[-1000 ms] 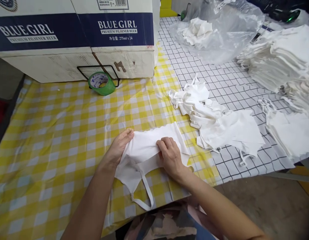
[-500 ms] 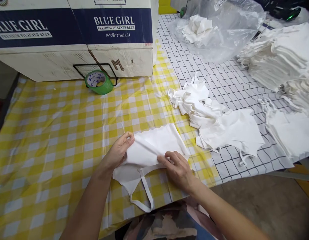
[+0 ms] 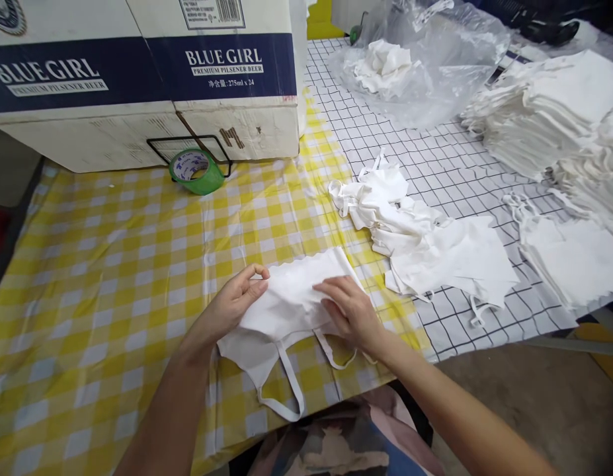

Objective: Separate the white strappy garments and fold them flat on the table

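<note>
A white camisole (image 3: 286,297) with thin straps lies on the yellow-and-white checked cloth, its straps toward me. At its far left edge, my left hand (image 3: 241,294) pinches the fabric between thumb and fingers. My right hand (image 3: 353,314) is over the right part of the garment, fingers stretched out and loosely apart, touching or just above the fabric. One strap loop (image 3: 291,387) hangs down near the table edge, and a second shows below my right hand.
Crumpled white camisoles (image 3: 425,238) lie to the right, with a stack of white garments (image 3: 549,99) behind. Another flat pile (image 3: 574,254) sits at far right. A clear plastic bag (image 3: 435,79) is at the back. A beer carton (image 3: 147,79) and green tape roll (image 3: 202,178) stand far left.
My right hand has let its pinch go and its fingers have straightened over the fabric. The camisole lies flatter, with its second strap now visible. My left hand keeps its place.
</note>
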`<act>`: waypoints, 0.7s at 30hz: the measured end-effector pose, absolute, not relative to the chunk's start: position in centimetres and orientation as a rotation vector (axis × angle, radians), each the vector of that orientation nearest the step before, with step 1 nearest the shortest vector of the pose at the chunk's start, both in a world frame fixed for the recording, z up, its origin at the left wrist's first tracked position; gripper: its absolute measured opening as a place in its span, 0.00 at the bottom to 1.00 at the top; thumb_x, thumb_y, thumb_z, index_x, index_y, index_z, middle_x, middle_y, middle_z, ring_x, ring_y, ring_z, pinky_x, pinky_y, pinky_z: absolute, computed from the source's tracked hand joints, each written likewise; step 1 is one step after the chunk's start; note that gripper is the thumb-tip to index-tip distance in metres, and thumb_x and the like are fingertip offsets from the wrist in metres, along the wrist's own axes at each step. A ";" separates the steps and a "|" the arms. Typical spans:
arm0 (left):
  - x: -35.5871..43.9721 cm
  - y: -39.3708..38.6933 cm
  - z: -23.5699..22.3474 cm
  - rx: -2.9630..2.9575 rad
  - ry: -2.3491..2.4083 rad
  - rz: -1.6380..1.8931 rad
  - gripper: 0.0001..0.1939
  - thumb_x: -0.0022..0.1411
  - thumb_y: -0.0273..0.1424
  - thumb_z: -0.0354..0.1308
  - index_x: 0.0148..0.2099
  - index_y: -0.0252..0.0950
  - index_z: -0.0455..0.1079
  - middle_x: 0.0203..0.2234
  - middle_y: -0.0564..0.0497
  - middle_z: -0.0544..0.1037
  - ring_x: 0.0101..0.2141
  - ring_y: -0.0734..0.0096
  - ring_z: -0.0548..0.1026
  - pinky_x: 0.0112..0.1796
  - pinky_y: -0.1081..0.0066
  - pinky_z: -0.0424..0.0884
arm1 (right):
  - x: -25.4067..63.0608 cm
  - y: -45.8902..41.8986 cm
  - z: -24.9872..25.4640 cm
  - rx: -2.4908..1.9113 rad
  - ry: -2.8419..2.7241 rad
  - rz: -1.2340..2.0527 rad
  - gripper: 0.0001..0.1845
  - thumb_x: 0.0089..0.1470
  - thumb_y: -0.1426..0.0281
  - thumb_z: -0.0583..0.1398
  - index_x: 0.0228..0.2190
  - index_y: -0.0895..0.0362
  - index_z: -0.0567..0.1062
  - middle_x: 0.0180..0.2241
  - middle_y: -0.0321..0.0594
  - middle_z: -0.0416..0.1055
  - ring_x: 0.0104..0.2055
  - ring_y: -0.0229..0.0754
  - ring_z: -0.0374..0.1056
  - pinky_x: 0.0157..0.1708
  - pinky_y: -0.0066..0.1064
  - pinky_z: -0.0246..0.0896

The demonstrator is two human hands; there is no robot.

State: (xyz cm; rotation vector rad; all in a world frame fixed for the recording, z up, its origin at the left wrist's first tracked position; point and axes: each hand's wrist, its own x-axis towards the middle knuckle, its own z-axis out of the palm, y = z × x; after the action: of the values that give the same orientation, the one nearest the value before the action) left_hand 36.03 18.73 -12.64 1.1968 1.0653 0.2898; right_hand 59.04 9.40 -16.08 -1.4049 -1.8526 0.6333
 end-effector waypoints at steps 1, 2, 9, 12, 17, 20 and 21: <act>36.3 18.8 -12.1 1.227 1.055 0.271 0.14 0.59 0.43 0.52 0.44 0.42 0.59 0.21 0.58 0.68 0.18 0.78 0.64 0.17 0.80 0.56 | 59.1 10.7 -15.6 -1.374 -1.828 0.683 0.18 0.59 0.72 0.50 0.51 0.54 0.65 0.48 0.46 0.66 0.50 0.45 0.60 0.48 0.40 0.57; 36.7 18.9 -11.6 1.252 1.035 0.254 0.15 0.59 0.43 0.52 0.45 0.42 0.59 0.22 0.57 0.69 0.19 0.78 0.65 0.18 0.80 0.57 | 59.2 12.1 -15.1 -1.322 -1.830 0.756 0.19 0.59 0.71 0.50 0.52 0.53 0.64 0.50 0.46 0.65 0.52 0.45 0.58 0.50 0.40 0.55; 37.2 19.8 -8.9 1.242 1.000 0.286 0.23 0.56 0.43 0.56 0.52 0.40 0.60 0.22 0.55 0.72 0.18 0.77 0.67 0.18 0.79 0.59 | 59.9 19.5 -12.6 -0.988 -1.992 1.662 0.17 0.53 0.57 0.57 0.30 0.60 0.72 0.26 0.35 0.67 0.28 0.36 0.62 0.27 0.26 0.56; 35.8 20.0 -8.9 1.170 1.057 0.213 0.31 0.53 0.42 0.60 0.56 0.38 0.58 0.23 0.53 0.73 0.20 0.75 0.69 0.19 0.78 0.62 | 60.7 19.7 -12.6 -0.973 -1.749 1.798 0.18 0.50 0.56 0.59 0.28 0.60 0.69 0.24 0.32 0.64 0.24 0.32 0.59 0.22 0.23 0.51; 34.6 19.9 -9.4 1.095 1.096 0.091 0.27 0.49 0.40 0.64 0.49 0.33 0.68 0.27 0.49 0.75 0.23 0.74 0.71 0.23 0.76 0.64 | 61.7 18.8 -13.5 -0.919 -1.446 1.986 0.19 0.47 0.56 0.62 0.28 0.60 0.68 0.22 0.30 0.63 0.21 0.29 0.56 0.19 0.21 0.48; 35.0 19.5 -9.2 1.052 1.061 0.097 0.22 0.50 0.40 0.63 0.44 0.31 0.71 0.28 0.48 0.76 0.24 0.74 0.71 0.24 0.76 0.65 | 62.1 18.2 -13.9 -0.918 -1.328 2.064 0.20 0.45 0.56 0.63 0.28 0.60 0.68 0.22 0.30 0.63 0.20 0.28 0.56 0.17 0.20 0.48; 35.2 19.2 -9.0 1.034 1.043 0.116 0.21 0.51 0.40 0.62 0.45 0.31 0.70 0.28 0.48 0.77 0.24 0.73 0.72 0.24 0.76 0.65 | 62.1 18.0 -13.9 -0.904 -1.287 2.087 0.20 0.45 0.56 0.64 0.28 0.60 0.68 0.22 0.30 0.63 0.19 0.28 0.56 0.17 0.20 0.48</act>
State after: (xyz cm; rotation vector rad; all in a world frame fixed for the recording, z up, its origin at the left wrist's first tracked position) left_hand 35.24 19.25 -9.00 1.0345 1.0435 0.1158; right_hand 62.13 17.96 -13.88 -0.9039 -1.2875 2.0871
